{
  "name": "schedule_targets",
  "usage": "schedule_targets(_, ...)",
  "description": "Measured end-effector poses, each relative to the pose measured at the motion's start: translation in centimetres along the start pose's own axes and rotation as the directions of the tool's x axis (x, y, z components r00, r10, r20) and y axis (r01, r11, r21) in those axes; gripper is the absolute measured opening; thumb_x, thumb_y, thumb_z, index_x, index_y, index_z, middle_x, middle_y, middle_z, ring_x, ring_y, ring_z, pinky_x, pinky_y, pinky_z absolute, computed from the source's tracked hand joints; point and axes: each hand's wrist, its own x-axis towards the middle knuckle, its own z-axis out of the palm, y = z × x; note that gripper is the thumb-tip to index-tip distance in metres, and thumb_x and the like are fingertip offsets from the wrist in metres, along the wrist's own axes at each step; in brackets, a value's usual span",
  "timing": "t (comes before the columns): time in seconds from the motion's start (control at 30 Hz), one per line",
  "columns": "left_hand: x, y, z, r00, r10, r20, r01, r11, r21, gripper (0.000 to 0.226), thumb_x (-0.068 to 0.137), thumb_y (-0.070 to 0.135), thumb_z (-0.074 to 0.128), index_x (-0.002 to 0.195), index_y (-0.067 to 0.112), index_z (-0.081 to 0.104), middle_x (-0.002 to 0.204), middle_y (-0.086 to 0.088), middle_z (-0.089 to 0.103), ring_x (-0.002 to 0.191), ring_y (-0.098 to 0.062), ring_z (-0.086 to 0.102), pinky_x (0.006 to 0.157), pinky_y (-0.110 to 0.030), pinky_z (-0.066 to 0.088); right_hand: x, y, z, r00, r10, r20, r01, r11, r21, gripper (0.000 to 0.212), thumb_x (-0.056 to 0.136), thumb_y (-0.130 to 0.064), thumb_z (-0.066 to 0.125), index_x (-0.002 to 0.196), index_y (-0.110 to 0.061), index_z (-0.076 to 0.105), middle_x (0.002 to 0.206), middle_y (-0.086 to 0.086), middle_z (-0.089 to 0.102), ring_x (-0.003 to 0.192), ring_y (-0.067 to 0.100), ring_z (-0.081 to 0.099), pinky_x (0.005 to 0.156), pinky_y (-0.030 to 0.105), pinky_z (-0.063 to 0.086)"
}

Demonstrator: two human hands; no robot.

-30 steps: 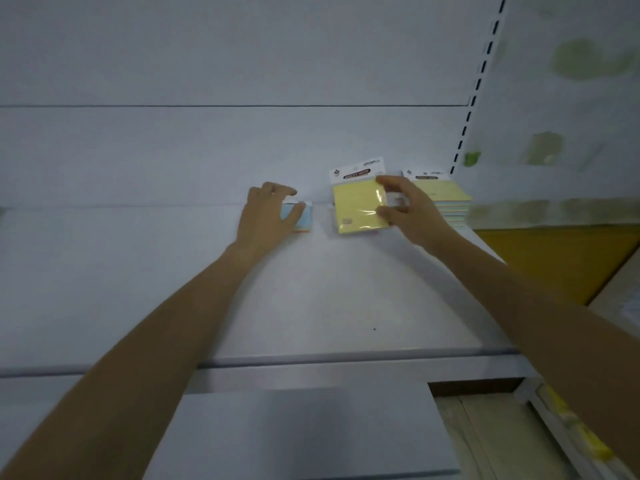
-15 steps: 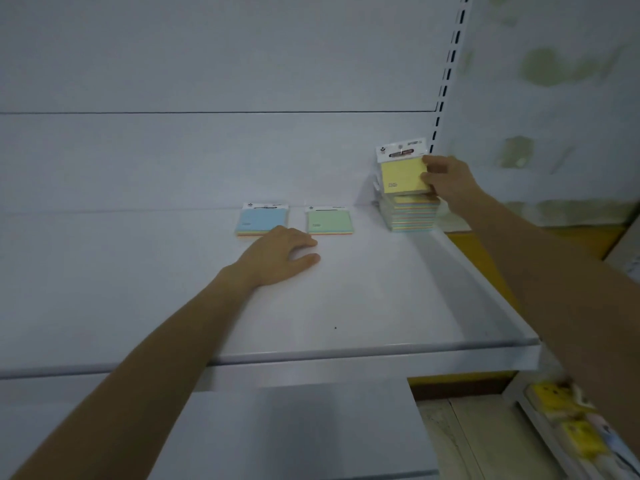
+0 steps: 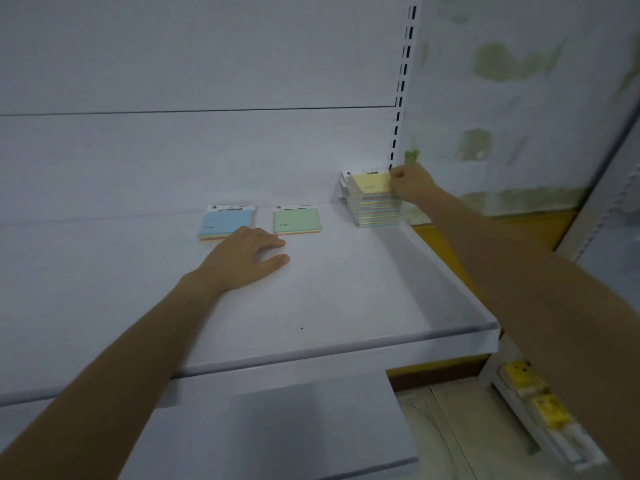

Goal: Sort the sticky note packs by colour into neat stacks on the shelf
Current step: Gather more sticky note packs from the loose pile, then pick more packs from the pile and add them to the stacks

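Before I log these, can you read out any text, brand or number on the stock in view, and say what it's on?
Nothing reads clearly.
Light blue sticky note pack: dark print on its white header card, blurred; a small mark on its face, too small.
Light green sticky note pack: same, unreadable.
Yellow sticky note pack atop the multicoloured stack: header print blurred.
Yellow packets on the lower right rack: blurred, no text readable.

**Pastel packs on a white shelf**

The shelf (image 3: 346, 306) is plain white. The blue pack (image 3: 225, 221) and the green pack (image 3: 296, 220) are pale, each with a white header printed in black. The yellow pack (image 3: 370, 183) tops 1 stack (image 3: 375, 211) edged in thin pink, blue, green and yellow stripes. The white upright (image 3: 403, 81) carries black slots. The wall (image 3: 519, 98) shows green blotches.
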Motion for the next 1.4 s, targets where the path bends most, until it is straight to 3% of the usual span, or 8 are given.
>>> schedule_targets(0.07,0.0,0.0,0.0,1.0,0.005,0.0,-0.005,1.0,0.017,0.084,0.061,0.073,0.026,0.12,0.023,0.061,0.128,0.002,0.06,0.12,-0.021,0.05,0.106,-0.032,0.035,-0.2,-0.1,0.1,1.0,-0.004,-0.01,0.004,1.0,-0.019,0.022,0.088,-0.008,0.039,0.074,-0.021,0.05,0.097,0.006,0.049,0.094,0.018,0.047,0.08,0.025,0.035)
schedule_targets(0.2,-0.2,0.2,-0.1,1.0,0.001,-0.004,-0.001,1.0,0.015,0.085,0.061,0.073,0.025,0.12,0.022,0.061,0.128,0.001,0.06,0.119,-0.022,0.05,0.105,-0.032,0.035,-0.5,-0.4,-0.1,0.994,-0.016,-0.104,0.011,0.999,-0.044,0.035,0.091,-0.013,0.04,0.123,-0.011,0.055,0.131,0.013,0.054,0.122,0.029,0.048,0.097,0.029,0.038)
schedule_targets(0.37,-0.3,0.3,-0.2,1.0,-0.011,0.015,0.011,1.0,-0.01,0.068,0.074,0.067,0.039,0.122,0.023,0.058,0.131,0.003,0.057,0.122,-0.02,0.047,0.106,-0.031,0.034,-2.0,-1.3,0.2,0.923,-0.304,-0.238,0.254,0.943,-0.216,0.038,0.094,-0.023,0.043,0.13,-0.014,0.049,0.14,0.01,0.046,0.128,0.032,0.036,0.104,0.036,0.03)
schedule_targets(0.43,-0.5,0.5,-0.3,1.0,-0.021,0.009,0.021,1.0,-0.007,0.049,0.084,0.053,0.051,0.123,0.023,0.058,0.133,0.003,0.056,0.124,-0.019,0.045,0.107,-0.032,0.034,-2.7,-1.9,0.8,0.881,-0.434,-0.187,0.37,0.881,-0.295,0.039,0.093,-0.025,0.046,0.129,-0.014,0.05,0.139,0.01,0.048,0.125,0.033,0.04,0.104,0.035,0.028)
schedule_targets(0.7,-1.4,0.6,-3.0,1.0,-0.023,-0.021,0.025,0.994,0.111,0.048,0.09,0.051,0.037,0.124,0.023,0.056,0.128,0.0,0.061,0.12,-0.02,0.054,0.098,-0.029,0.04,-6.1,-8.6,5.8,0.706,-0.695,0.139,0.681,0.611,-0.403,0.039,0.092,-0.03,0.047,0.129,-0.019,0.051,0.133,0.008,0.055,0.123,0.029,0.046,0.101,0.034,0.031)
schedule_targets(0.9,-4.8,-2.8,-7.4,0.997,-0.01,-0.082,0.035,0.953,0.303,0.038,0.094,0.04,0.041,0.125,0.023,0.056,0.131,-0.002,0.059,0.116,-0.024,0.056,0.09,-0.033,0.044,-9.3,-13.8,10.3,0.671,-0.701,0.242,0.731,0.569,-0.377,0.039,0.093,-0.032,0.043,0.131,-0.021,0.048,0.131,0.008,0.055,0.12,0.029,0.048,0.1,0.038,0.035)
schedule_targets(1.17,-15.2,-14.7,-14.2,0.977,-0.196,-0.086,0.213,0.912,0.35,0.045,0.096,0.044,0.03,0.131,0.024,0.049,0.14,-0.001,0.05,0.129,-0.022,0.046,0.103,-0.038,0.039,-15.7,-23.1,18.4,0.648,-0.694,0.313,0.76,0.563,-0.325,0.043,0.095,-0.035,0.039,0.136,-0.023,0.041,0.138,0.008,0.048,0.126,0.028,0.043,0.104,0.038,0.033)
schedule_targets(1.4,-25.2,-24.9,-19.6,0.874,-0.409,-0.262,0.464,0.863,0.199,0.043,0.097,0.039,0.031,0.132,0.02,0.049,0.14,-0.006,0.049,0.131,-0.025,0.041,0.107,-0.039,0.034,-22.0,-32.7,28.4,0.591,-0.704,0.394,0.804,0.553,-0.218,0.044,0.095,-0.037,0.038,0.137,-0.024,0.038,0.14,0.007,0.046,0.129,0.027,0.04,0.106,0.038,0.031)
